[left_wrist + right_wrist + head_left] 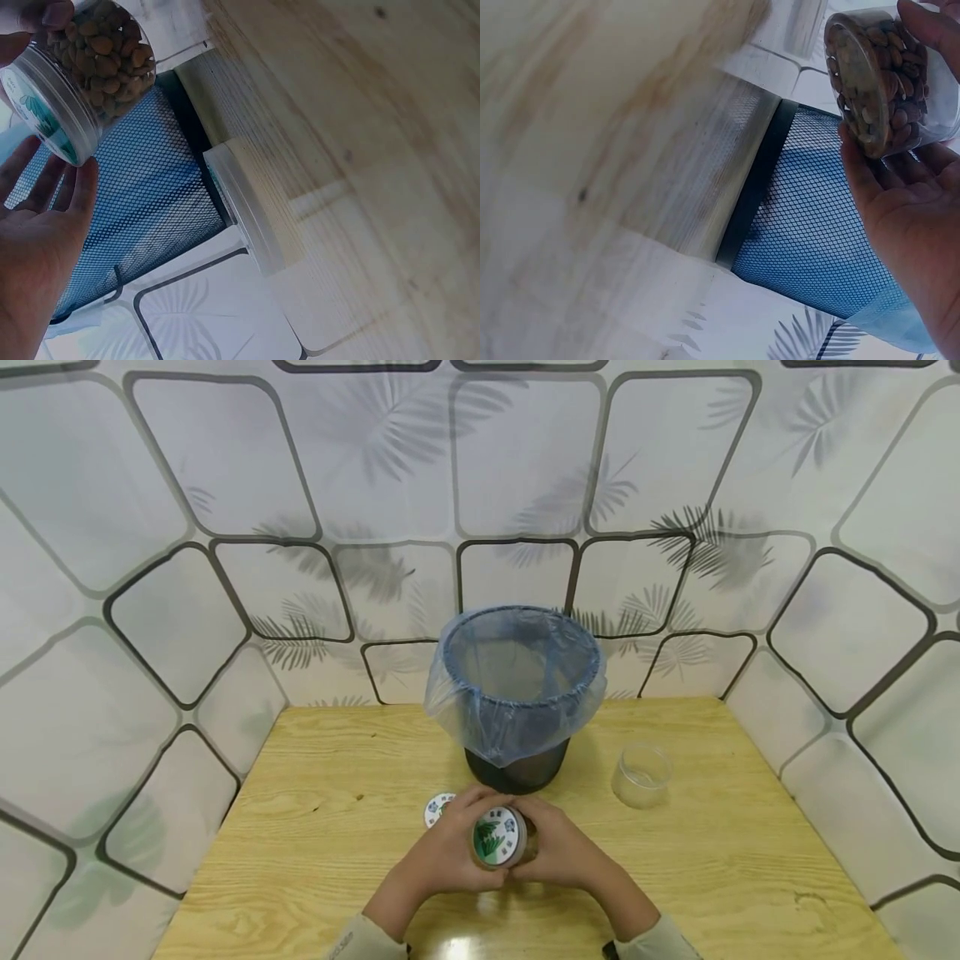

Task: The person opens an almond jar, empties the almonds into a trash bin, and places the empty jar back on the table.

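A clear round jar [112, 64] of brown almonds is held up between both hands, tilted so that its printed lid [495, 837] shows in the head view. My left hand [452, 852] grips it at the lid end, fingertips at the lid's edge and thumb on the opposite side. My right hand [558, 852] grips the body near the base, thumb on one side and fingers under the other, as the right wrist view shows. A loose printed lid [435, 807] lies on the table, partly hidden behind the left hand.
A black mesh bin [517, 772] lined with a blue plastic bag [498, 731] stands just beyond the hands. To its right is an open clear container [641, 781] on the wooden table [322, 860]. Patterned walls [525, 485] enclose the back and sides.
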Demonstrator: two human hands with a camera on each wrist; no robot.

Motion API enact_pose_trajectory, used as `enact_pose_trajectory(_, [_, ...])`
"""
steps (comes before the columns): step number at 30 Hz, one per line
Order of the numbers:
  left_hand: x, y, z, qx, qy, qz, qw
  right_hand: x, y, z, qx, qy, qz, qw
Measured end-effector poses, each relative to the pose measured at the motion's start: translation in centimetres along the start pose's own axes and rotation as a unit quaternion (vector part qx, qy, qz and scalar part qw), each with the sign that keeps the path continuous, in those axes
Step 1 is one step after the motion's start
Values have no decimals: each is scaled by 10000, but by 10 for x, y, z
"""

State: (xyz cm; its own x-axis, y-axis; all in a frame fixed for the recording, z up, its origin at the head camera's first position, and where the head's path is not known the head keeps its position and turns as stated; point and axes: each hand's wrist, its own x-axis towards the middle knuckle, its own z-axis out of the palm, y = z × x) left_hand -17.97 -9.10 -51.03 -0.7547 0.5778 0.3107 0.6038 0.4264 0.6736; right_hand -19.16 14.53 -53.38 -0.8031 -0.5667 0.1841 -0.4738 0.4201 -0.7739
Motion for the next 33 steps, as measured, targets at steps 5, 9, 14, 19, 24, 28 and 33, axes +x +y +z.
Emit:
enact_pose_trajectory(5, [0,1,1,-27,89,125,9999,-1,-2,-2,10,-10,-3,10000])
enact_pose_trajectory(9, [1,0,1,-76,147,149,9998,-1,-3,-4,-17,45,-15,10000])
enact_pose_trajectory(14, [2,0,2,-86,246,170,9995,-2,-3,-4,-52,119,-43,9999])
enact_pose_trajectory(19, [3,1,2,-12,351,63,9994,-3,-4,-4,15,137,-108,9998])
enact_pose_trajectory(24, [3,1,3,81,444,-170,9988,-4,-4,-3,-74,235,-170,9996])
enact_pose_trajectory(28, [3,2,3,0,536,-362,9979,-5,-4,-2,-132,303,-249,9991])
enact_pose_trajectory(33, [2,2,4,50,588,-495,9970,-6,-4,-3,-84,282,-91,9995])
